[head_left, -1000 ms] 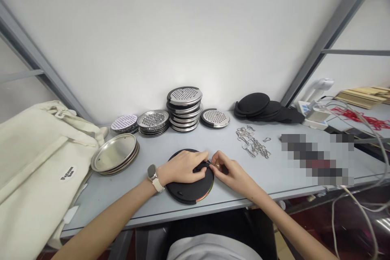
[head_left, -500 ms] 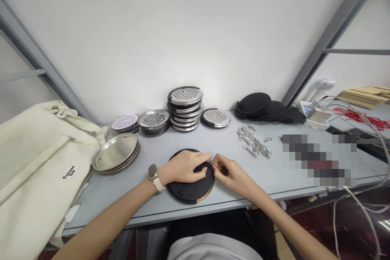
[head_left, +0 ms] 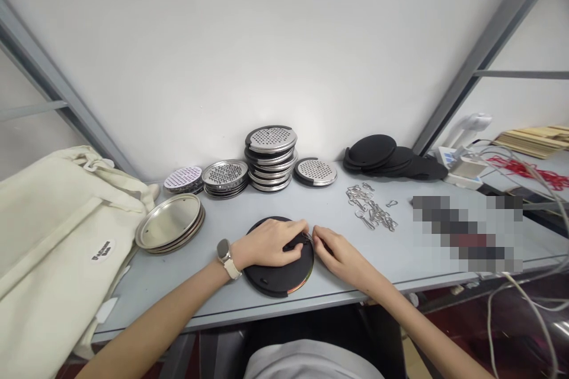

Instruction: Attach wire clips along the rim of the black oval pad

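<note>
A round black disc (head_left: 278, 280) with thin coloured layers showing at its lower right edge lies flat on the table. My left hand (head_left: 267, 244) rests on top of it, fingers curled and gripping its upper part. A small metal ring (head_left: 308, 237) shows at the disc's upper right edge, between my hands. My right hand (head_left: 338, 254) sits just to the right of the disc, its pinched fingertips against the ring. Part of the ring is hidden by my fingers.
Stacks of perforated steel grater discs (head_left: 270, 158) stand at the back, with black discs (head_left: 371, 151) to their right. Metal clasps (head_left: 368, 207) lie loose. Steel plates (head_left: 169, 224) sit beside a cream canvas bag (head_left: 57, 237). Cables (head_left: 520, 284) hang off the right.
My right hand has shifted slightly right, and its fingertips have drawn a little away from my left hand. My left hand and the disc stay in place.
</note>
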`<state>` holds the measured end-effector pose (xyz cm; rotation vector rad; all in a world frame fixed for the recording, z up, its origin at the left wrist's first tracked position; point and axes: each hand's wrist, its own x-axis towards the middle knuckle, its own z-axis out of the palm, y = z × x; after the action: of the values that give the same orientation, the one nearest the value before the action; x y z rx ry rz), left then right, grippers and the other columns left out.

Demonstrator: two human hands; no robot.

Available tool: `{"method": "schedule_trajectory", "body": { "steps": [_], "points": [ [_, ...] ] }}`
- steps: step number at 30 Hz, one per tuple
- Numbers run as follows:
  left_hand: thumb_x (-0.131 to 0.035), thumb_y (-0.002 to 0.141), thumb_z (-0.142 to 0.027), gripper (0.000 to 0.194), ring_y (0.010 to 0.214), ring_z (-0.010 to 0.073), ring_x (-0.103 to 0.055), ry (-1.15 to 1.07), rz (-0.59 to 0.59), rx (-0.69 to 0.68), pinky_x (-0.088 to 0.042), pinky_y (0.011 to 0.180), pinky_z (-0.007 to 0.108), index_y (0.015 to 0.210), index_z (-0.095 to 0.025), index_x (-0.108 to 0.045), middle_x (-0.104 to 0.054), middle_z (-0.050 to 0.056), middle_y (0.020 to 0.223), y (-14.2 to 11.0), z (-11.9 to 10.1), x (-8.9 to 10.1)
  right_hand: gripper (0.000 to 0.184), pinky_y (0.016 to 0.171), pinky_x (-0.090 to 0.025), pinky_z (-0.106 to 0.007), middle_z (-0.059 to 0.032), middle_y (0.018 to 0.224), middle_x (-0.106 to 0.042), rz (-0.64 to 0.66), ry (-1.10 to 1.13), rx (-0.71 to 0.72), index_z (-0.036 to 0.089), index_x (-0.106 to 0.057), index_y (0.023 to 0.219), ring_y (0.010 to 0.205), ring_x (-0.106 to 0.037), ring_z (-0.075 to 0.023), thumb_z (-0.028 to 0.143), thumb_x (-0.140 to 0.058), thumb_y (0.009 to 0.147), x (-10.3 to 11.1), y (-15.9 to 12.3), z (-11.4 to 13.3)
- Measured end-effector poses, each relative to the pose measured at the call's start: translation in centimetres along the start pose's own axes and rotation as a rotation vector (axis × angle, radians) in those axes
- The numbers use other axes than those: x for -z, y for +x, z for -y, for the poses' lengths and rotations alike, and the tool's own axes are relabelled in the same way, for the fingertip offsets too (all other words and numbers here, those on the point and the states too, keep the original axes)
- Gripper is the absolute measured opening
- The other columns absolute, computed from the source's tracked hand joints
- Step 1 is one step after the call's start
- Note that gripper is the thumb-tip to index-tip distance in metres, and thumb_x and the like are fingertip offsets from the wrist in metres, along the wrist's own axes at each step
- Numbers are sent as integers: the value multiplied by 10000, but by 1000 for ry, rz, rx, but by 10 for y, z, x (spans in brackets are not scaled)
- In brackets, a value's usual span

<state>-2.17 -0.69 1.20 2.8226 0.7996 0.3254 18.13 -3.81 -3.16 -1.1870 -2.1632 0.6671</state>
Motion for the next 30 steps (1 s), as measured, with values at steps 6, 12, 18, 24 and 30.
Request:
{"method": "schedule_trajectory", "body": {
  "steps": [6, 12, 18, 24, 30],
  "points": [
    [-444, 898, -250, 196, 774, 204, -624, -12, -1, 13, -401, 686, 283, 1083, -189, -467, -641, 31, 877, -1, 1, -1, 197, 601, -327, -261, 40, 661, -409, -7, -49, 0, 218, -335, 714, 610, -410, -136, 171, -370, 902, -2, 0, -4],
    [-447, 898, -233, 171, 778, 189, -598, -45, -13, -9, -387, 693, 273, 1047, -186, -516, -629, 32, 884, 0, 1, -1, 202, 615, -320, -264, 38, 676, -419, 16, -37, -6, 216, -323, 724, 627, -415, -136, 165, -356, 917, -1, 0, -3],
    [-529, 858, -243, 239, 615, 118, -496, -237, 20, 57, -356, 607, 221, 1092, -205, -563, -533, -34, 692, -1, 7, 0, 215, 617, -316, -259, 39, 680, -418, 14, -28, -21, 214, -320, 720, 638, -416, -133, 178, -357, 929, -1, -1, -2],
    [-559, 853, -256, 252, 597, 89, -459, -302, 17, 59, -345, 603, 202, 1098, -201, -585, -503, -49, 675, 0, 12, 0, 226, 608, -316, -252, 42, 674, -414, 18, 0, -32, 213, -324, 718, 632, -413, -130, 212, -356, 942, -1, 1, -1],
    [-537, 902, -329, 244, 595, 88, -454, -318, 12, 52, -340, 606, 205, 1095, -196, -605, -494, -44, 667, 1, 13, -2, 218, 599, -315, -243, 49, 667, -402, 27, 43, -48, 214, -343, 725, 626, -407, -125, 219, -357, 942, 2, 0, 2]
  ]
}}
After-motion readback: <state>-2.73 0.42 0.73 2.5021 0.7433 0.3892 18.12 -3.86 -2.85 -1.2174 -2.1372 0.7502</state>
